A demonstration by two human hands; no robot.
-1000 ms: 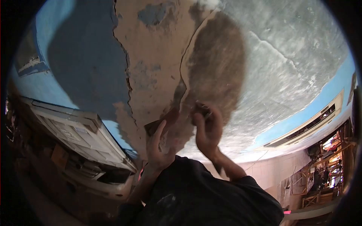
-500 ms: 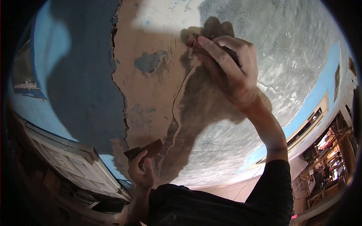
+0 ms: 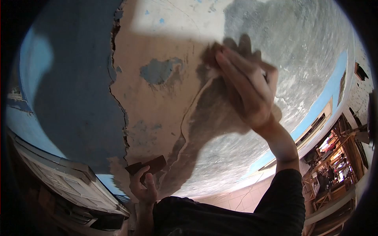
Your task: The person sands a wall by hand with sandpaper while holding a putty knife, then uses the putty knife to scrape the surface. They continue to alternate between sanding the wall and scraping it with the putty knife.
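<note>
My right hand [image 3: 252, 88] is closed around a small folded piece of brown sandpaper [image 3: 212, 54], pressed to the wall [image 3: 157, 106] where a beige patch meets grey plaster. Motion smears the fingertips and the paper. Lower down, my left hand [image 3: 143, 188] grips another reddish-brown sheet of sandpaper [image 3: 154, 164], bent, between thumb and fingers close to the wall. A thin crack [image 3: 183, 122] runs down the beige area between the two hands. Flaked blue-grey paint [image 3: 159, 71] shows left of my right hand.
A deep, ragged crack [image 3: 114, 37] borders the shaded blue paint [image 3: 75, 90] on the left. A pale panelled door or shutter [image 3: 75, 185] is at lower left. Wooden framing [image 3: 334, 187] and clutter stand at far right, beyond pale floor tiles [image 3: 244, 196].
My right hand has shifted slightly right and down in view, its sandpaper staying at the patch's edge. The camera view has shifted a little; my left hand keeps its sheet.
</note>
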